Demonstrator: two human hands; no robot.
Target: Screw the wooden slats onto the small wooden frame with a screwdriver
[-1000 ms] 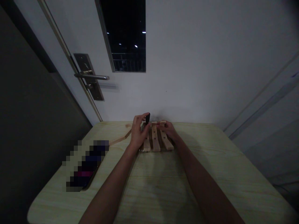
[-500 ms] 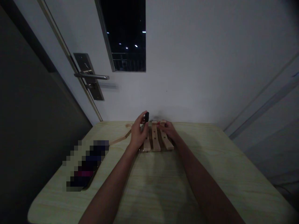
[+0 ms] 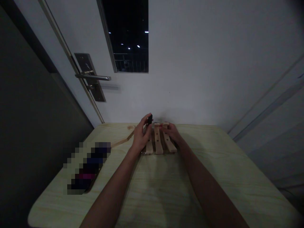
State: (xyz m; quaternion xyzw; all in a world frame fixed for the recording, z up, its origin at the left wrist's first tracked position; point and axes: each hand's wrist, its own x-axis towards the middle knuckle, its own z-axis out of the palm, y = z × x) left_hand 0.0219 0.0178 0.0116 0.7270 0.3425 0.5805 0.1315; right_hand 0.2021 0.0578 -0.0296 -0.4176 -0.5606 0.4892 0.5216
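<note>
Three light wooden slats [image 3: 158, 142] with small holes lie side by side at the far middle of the pale wooden table [image 3: 166, 186]. My left hand [image 3: 140, 136] rests at the left slat and pinches a small black tool [image 3: 149, 119] upright over the slat's far end. My right hand [image 3: 171, 132] lies on the right slat, its fingers pressed down at the far end of it.
A thin wooden strip [image 3: 122, 140] lies left of the slats. A blurred dark flat object [image 3: 86, 167] sits near the table's left edge. Behind the table stands a white wall and a door with a metal handle [image 3: 93, 77] and a dark window [image 3: 128, 34].
The black tool in my left hand has shifted slightly over the slat's end. My right hand and the slats have stayed in place.
</note>
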